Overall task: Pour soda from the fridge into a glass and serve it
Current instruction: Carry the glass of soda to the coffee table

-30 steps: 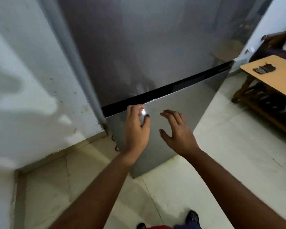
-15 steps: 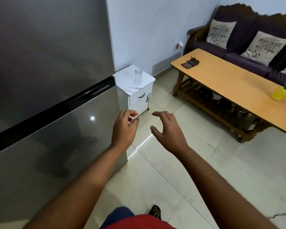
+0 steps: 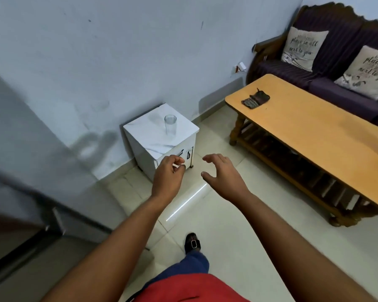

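Note:
A clear empty glass (image 3: 170, 125) stands upright on a small white cabinet (image 3: 153, 147) against the wall. The grey fridge (image 3: 15, 214) fills the left edge, blurred, its doors closed. My left hand (image 3: 167, 176) hovers just in front of the cabinet's front corner, fingers loosely curled, holding nothing. My right hand (image 3: 224, 176) floats to its right over the floor tiles, fingers spread and empty. No soda is in sight.
A long wooden coffee table (image 3: 314, 131) stands to the right with a dark pouch (image 3: 255, 99) on its near end. Behind it is a dark sofa (image 3: 327, 68) with two printed cushions. Pale floor tiles lie between me and the cabinet.
My view has swung right, away from the fridge front toward the cabinet and glass. Both hands have left the fridge door and now hang in the air near the cabinet.

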